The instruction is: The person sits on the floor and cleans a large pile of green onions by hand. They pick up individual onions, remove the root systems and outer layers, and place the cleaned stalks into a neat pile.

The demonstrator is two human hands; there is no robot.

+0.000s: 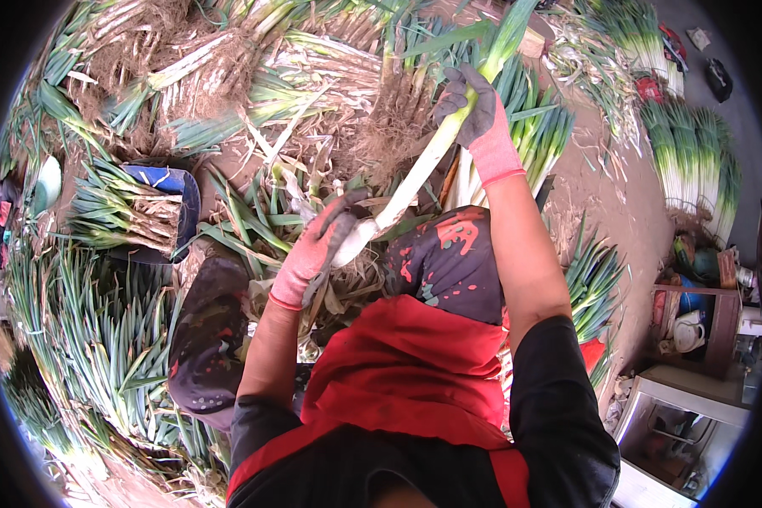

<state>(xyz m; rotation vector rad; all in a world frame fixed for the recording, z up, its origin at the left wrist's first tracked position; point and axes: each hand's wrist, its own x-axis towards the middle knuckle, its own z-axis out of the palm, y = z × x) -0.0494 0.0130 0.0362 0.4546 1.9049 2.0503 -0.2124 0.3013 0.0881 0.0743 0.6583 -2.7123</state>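
A large green onion (pixel 419 174) slants across the middle, its white root end low and its leaves up to the right. My right hand (pixel 476 111), in a pink glove with a dark palm, grips it where white turns green. At the lower end, my left hand (pixel 320 244), gloved alike, has its fingers and thumb around the white base. Loose peeled leaves and dry husks (pixel 349 289) lie below, between my knees. Cleaner onions with white stalks (pixel 467 184) stand beside my right knee, partly hidden by my right forearm.
Untrimmed onions with brown roots (pixel 222 70) heap up ahead. A blue container (pixel 190 190) on the left holds more. Upright green onions (pixel 114 336) crowd the left side. Tied bundles (pixel 689 159) stand far right, above a cabinet (pixel 686 413) with a glass front.
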